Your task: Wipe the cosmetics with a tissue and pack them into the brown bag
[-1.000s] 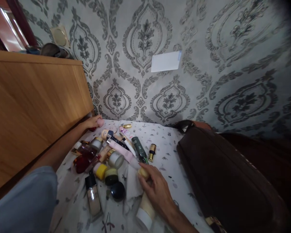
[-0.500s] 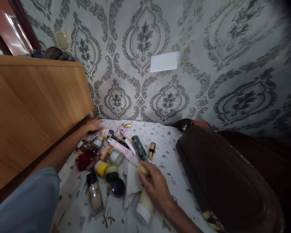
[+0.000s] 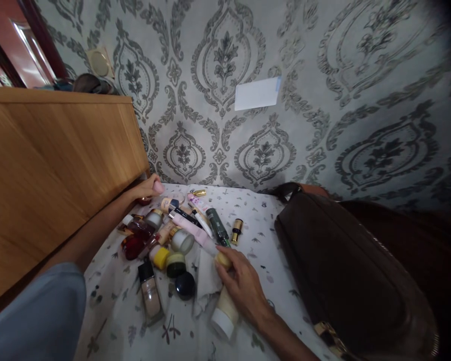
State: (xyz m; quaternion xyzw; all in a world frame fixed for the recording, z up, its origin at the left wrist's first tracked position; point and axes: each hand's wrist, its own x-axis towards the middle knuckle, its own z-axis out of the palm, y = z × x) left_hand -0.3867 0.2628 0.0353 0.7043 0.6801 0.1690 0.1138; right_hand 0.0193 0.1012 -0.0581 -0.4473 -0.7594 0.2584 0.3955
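At the back left of the patterned cloth, my left hand (image 3: 147,187) is closed on a small pink item (image 3: 158,187), just above a red round item (image 3: 144,201). My right hand (image 3: 242,281) has its thumb and fingers round a small yellowish item (image 3: 223,260), over a cream tube with a white cap (image 3: 224,321). Between the hands lie a pink tube (image 3: 190,226), a dark green tube (image 3: 217,224), a frosted jar (image 3: 182,240), a yellow-lidded jar (image 3: 160,257), a round black lid (image 3: 185,286) and a foundation bottle (image 3: 150,294).
A dark brown bag (image 3: 346,260) stands on the right. The wooden cabinet (image 3: 63,165) borders the left side. Behind is a patterned wall with a white paper (image 3: 257,94). A gold-and-black tube (image 3: 237,231) and a white tissue (image 3: 207,278) lie on the cloth.
My left hand has lifted slightly with the pink item, and the red round item below it shows more. My right hand keeps its hold, nearly unmoved.
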